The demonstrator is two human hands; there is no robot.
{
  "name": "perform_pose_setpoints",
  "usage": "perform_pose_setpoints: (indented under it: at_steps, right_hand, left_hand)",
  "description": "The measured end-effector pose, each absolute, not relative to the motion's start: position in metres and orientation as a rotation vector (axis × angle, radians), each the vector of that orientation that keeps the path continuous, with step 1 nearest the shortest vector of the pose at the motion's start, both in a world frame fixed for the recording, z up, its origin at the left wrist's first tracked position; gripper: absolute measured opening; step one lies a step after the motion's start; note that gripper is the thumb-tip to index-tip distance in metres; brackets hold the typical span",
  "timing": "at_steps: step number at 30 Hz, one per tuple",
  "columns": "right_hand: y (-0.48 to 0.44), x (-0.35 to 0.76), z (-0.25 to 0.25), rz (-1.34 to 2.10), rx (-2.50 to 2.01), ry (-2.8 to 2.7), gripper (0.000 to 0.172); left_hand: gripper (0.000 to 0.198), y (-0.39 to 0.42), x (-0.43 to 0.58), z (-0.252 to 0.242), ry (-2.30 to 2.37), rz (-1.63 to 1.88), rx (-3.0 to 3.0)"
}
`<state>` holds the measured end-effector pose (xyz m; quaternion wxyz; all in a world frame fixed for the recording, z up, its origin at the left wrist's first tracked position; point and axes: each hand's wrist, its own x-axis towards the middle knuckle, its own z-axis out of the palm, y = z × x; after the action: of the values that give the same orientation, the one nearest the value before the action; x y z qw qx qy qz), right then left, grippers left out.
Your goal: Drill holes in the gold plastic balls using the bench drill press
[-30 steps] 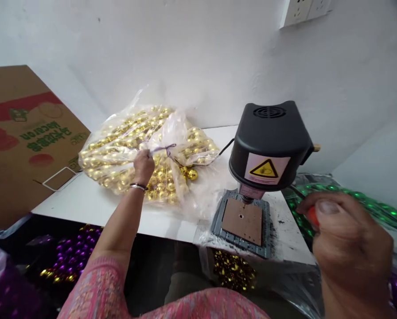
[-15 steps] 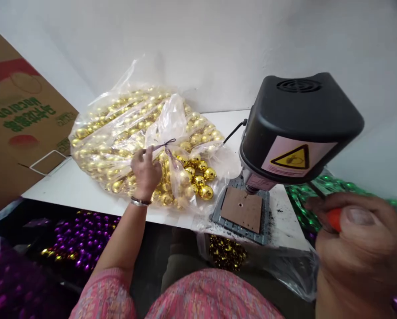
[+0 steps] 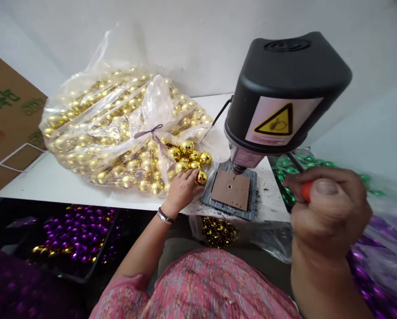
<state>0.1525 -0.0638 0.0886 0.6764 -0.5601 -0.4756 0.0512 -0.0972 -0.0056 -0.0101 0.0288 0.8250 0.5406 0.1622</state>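
Above and left of the right hand (image 3: 329, 210), the machine (image 3: 291, 73) bears a pale label (image 3: 304, 118) with a yellow warning triangle (image 3: 277, 122); the fine print on this and a lower label (image 3: 247, 158) is illegible. Well left of the left hand (image 3: 182, 190), a cardboard box (image 3: 15, 126) shows cut-off green characters (image 3: 1, 95).
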Motion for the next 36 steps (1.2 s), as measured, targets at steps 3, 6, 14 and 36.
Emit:
perform_pose_setpoints:
  at_steps: [3, 6, 14, 36]
  right_hand:
    - [-0.064, 0.154, 0.087, 0.133, -1.228, -1.101, 0.033]
    - [-0.065, 0.156, 0.087, 0.182, -1.193, -1.123, 0.034]
    - [-0.067, 0.155, 0.087, 0.225, -1.153, -1.184, 0.032]
    - [-0.072, 0.159, 0.092, 0.193, -1.158, -1.32, 0.032]
  left_hand:
    - [0.052, -0.005, -0.088, -0.008, 1.739, 0.428, 2.545]
    - [0.053, -0.002, -0.082, -0.007, 1.815, 0.427, 2.493]
    - [0.063, -0.019, -0.098, 0.001, 1.419, 1.061, 1.748]
    - [0.044, -0.059, -0.058, -0.002, 0.804, 0.769, 0.681]
